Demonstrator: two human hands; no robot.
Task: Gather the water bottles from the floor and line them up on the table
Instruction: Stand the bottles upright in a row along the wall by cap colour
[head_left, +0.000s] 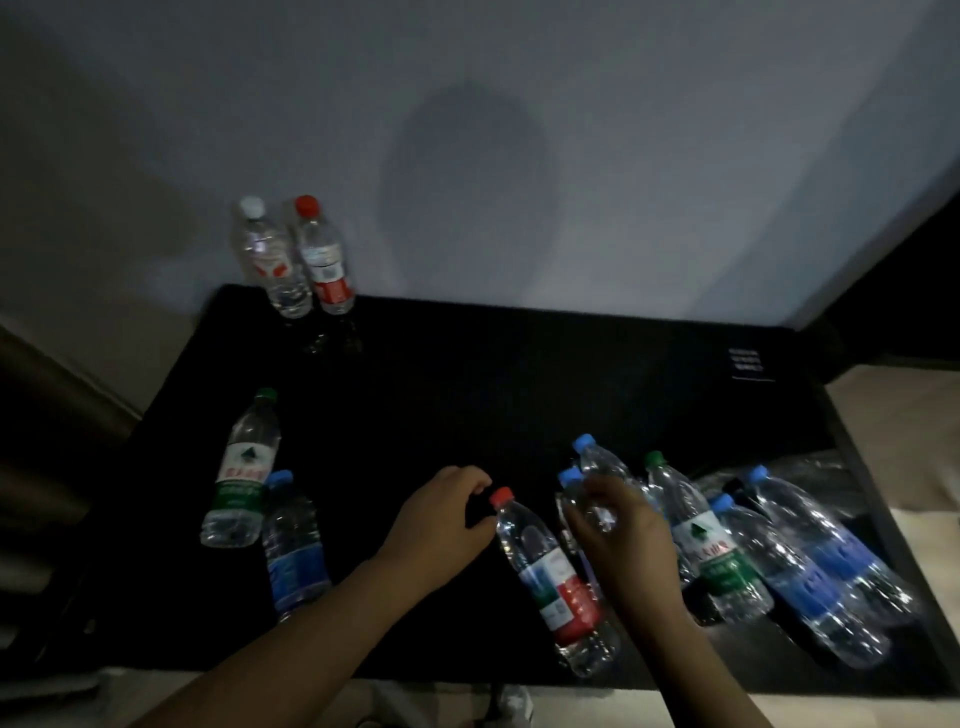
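The black table (519, 374) stands against a pale wall (571, 130) and carries all the bottles in view. At its right end lie two blue-labelled bottles (810, 582) side by side, touching a green-labelled bottle (706, 545) with a triangular mark and red writing too blurred to read. Near the front edge lies a red-capped bottle (556, 577), its label white, green and red. At the left lie a second green-labelled bottle (241, 467) and a blue-capped bottle (293, 551). Two upright bottles (301, 260), white cap and red cap, stand together at the back. The right hand (623, 540) wraps its fingers round a clear blue-capped bottle (576, 499). The left hand (441, 519) curls its fingers beside the red cap; whether they touch it I cannot tell. A small sticker (748, 364) at the far right is unreadable.
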